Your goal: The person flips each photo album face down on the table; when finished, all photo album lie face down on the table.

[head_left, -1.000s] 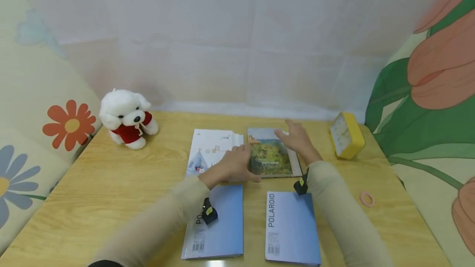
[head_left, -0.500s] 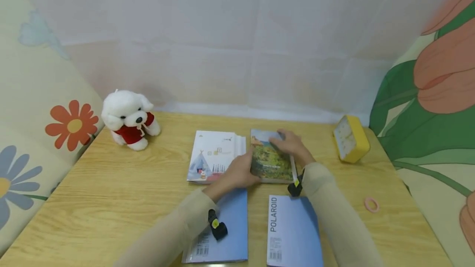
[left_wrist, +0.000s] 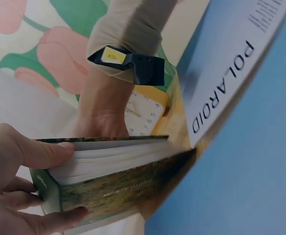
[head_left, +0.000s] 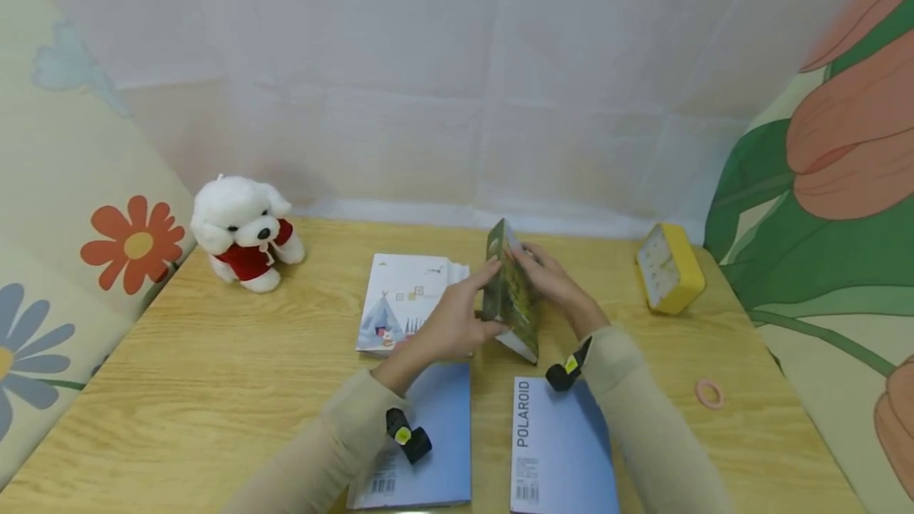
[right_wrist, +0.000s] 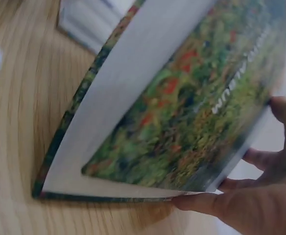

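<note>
Both hands hold a photo album (head_left: 516,304) with a green and red foliage cover, tipped up on edge at the back middle of the table. In the left wrist view, the left hand (left_wrist: 15,181) grips its spine end, thumb over one side and fingers along the other. White pages show between the covers there. The right hand (head_left: 553,280) pinches the album at its far right side; in the right wrist view its fingertips (right_wrist: 197,201) lie along the lower edge. Left of it lies a white album (head_left: 400,300) with a tent drawing, partly hidden by the left hand.
Two blue albums lie in front, the left blue album (head_left: 435,450) partly under the left forearm and the right blue album (head_left: 560,450) marked POLAROID. A plush dog (head_left: 246,232) sits back left. A yellow clock (head_left: 667,268) and a pink ring (head_left: 709,393) are at the right.
The photo album was lying flat with both hands reaching around it; the hands have now taken hold and tipped it up on edge.
</note>
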{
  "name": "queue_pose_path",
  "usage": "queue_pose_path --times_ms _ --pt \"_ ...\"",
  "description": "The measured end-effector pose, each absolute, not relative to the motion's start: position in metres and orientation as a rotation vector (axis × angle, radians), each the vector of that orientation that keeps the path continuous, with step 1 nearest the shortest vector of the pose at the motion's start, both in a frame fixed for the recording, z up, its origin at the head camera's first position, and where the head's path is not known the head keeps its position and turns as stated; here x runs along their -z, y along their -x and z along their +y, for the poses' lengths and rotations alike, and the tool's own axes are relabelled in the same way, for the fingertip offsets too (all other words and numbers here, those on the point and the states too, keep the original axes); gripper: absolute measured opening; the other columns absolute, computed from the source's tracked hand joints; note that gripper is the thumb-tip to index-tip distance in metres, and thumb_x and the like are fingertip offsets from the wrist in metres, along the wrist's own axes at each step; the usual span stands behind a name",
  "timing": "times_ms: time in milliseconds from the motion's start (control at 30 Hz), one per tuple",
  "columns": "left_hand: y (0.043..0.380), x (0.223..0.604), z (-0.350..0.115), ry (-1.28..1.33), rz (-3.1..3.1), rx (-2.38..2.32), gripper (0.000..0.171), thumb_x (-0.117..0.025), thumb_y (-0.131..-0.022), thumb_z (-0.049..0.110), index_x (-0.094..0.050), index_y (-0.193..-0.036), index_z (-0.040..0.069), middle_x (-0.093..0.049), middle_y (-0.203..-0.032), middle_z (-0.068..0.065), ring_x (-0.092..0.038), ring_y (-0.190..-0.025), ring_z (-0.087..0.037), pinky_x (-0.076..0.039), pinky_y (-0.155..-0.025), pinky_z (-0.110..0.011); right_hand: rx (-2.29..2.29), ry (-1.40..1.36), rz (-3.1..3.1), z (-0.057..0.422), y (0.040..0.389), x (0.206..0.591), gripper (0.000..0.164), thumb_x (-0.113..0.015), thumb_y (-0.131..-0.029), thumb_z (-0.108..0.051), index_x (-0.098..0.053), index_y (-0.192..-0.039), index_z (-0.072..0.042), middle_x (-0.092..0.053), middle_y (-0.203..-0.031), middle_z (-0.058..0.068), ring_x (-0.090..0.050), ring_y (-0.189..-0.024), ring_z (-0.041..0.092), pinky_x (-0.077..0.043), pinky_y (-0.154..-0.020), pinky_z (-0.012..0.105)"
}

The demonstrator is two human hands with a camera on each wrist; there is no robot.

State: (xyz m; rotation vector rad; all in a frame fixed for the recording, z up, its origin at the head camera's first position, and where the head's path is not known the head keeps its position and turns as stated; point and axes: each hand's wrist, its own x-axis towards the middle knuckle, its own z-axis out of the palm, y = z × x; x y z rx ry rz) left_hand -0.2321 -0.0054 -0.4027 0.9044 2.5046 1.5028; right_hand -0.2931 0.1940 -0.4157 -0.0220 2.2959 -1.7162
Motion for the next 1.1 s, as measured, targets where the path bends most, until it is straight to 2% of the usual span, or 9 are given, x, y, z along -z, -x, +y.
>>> queue_pose_path --times_ms 167,333,467,600,700,800,900,1000,1100 --pt "0.228 0.394 0.002 -0.943 2.426 -1.573 0.083 -0.076 -0.083 -0.004 -0.033 -0.154 0.006 -0.023 -0.162 -0.003 -0.036 -0.141 -0.032 -0.045 -0.102 -0.042 1.931 0.050 2.060 0.190 0.286 0.414 0.067 -0.031 -0.105 -0.054 -0.019 -0.156 -0.013 -0.019 -0.159 0.017 -0.024 -0.141 0.047 -0.026 -0.110 0.064" --pt "0.225 0.389 0.009 -1.041 2.457 -1.509 0.079 -0.074 -0.086 -0.001 -0.033 -0.153 0.003 -0.021 -0.163 -0.006 -0.031 -0.143 -0.032 -0.043 -0.105 -0.042 2.037 0.049 1.956 0.190 0.285 0.417 0.064 -0.028 -0.105 -0.052 -0.024 -0.157 -0.015 -0.009 -0.164 0.009 -0.016 -0.143 0.050 -0.025 -0.113 0.059" --pt "0.226 0.390 0.014 -1.127 2.516 -1.442 0.076 -0.075 -0.086 0.002 -0.035 -0.151 0.000 -0.023 -0.162 -0.011 -0.030 -0.143 -0.035 -0.040 -0.107 -0.042 2.056 -0.005 1.916 0.194 0.284 0.417 0.064 -0.026 -0.106 -0.051 -0.022 -0.159 -0.015 -0.008 -0.165 0.011 -0.012 -0.147 0.045 -0.017 -0.117 0.055" --pt "0.226 0.392 0.019 -1.126 2.547 -1.417 0.074 -0.078 -0.084 0.002 -0.042 -0.148 0.000 -0.026 -0.161 -0.013 -0.032 -0.142 -0.038 -0.042 -0.105 -0.043 1.984 -0.020 2.032 0.200 0.284 0.404 0.069 -0.024 -0.104 -0.056 -0.024 -0.158 -0.013 -0.012 -0.165 0.014 -0.010 -0.149 0.040 -0.012 -0.118 0.056" --pt "0.228 0.396 0.023 -1.067 2.519 -1.486 0.081 -0.080 -0.081 0.002 -0.039 -0.150 0.001 -0.025 -0.160 -0.016 -0.035 -0.139 -0.039 -0.049 -0.098 -0.041 1.936 -0.020 2.151 0.200 0.285 0.389 0.072 -0.025 -0.103 -0.059 -0.022 -0.157 -0.012 -0.023 -0.159 0.018 -0.022 -0.145 0.039 -0.020 -0.115 0.059" --pt "0.231 0.405 0.027 -0.971 2.462 -1.589 0.103 -0.085 -0.074 0.000 -0.024 -0.156 0.004 -0.028 -0.157 -0.018 -0.041 -0.135 -0.037 -0.051 -0.096 -0.041 1.879 -0.082 2.250 0.195 0.287 0.378 0.073 -0.033 -0.103 -0.056 -0.014 -0.160 -0.014 -0.033 -0.152 0.019 -0.038 -0.132 0.038 -0.035 -0.106 0.059" --pt "0.234 0.419 0.030 -0.934 2.377 -1.626 0.120 -0.088 -0.068 -0.001 -0.012 -0.159 0.013 -0.035 -0.154 -0.012 -0.045 -0.133 -0.030 -0.044 -0.104 -0.044 1.802 -0.184 2.302 0.189 0.288 0.375 0.073 -0.038 -0.103 -0.051 -0.007 -0.161 -0.020 -0.036 -0.151 0.017 -0.044 -0.125 0.036 -0.043 -0.098 0.057" --pt "0.237 0.434 0.032 -0.956 2.329 -1.577 0.122 -0.089 -0.067 0.002 -0.012 -0.159 0.023 -0.042 -0.151 -0.006 -0.045 -0.133 -0.024 -0.034 -0.111 -0.045 1.782 -0.236 2.305 0.186 0.288 0.377 0.069 -0.037 -0.103 -0.048 -0.010 -0.161 -0.022 -0.036 -0.151 0.014 -0.044 -0.124 0.035 -0.047 -0.093 0.056" --pt "0.239 0.442 0.034 -0.965 2.310 -1.535 0.122 -0.088 -0.070 0.005 -0.008 -0.160 0.026 -0.038 -0.154 -0.005 -0.040 -0.137 -0.023 -0.029 -0.114 -0.047 1.812 -0.253 2.299 0.185 0.287 0.380 0.069 -0.038 -0.103 -0.047 -0.011 -0.161 -0.022 -0.041 -0.146 0.014 -0.047 -0.119 0.035 -0.048 -0.090 0.054"
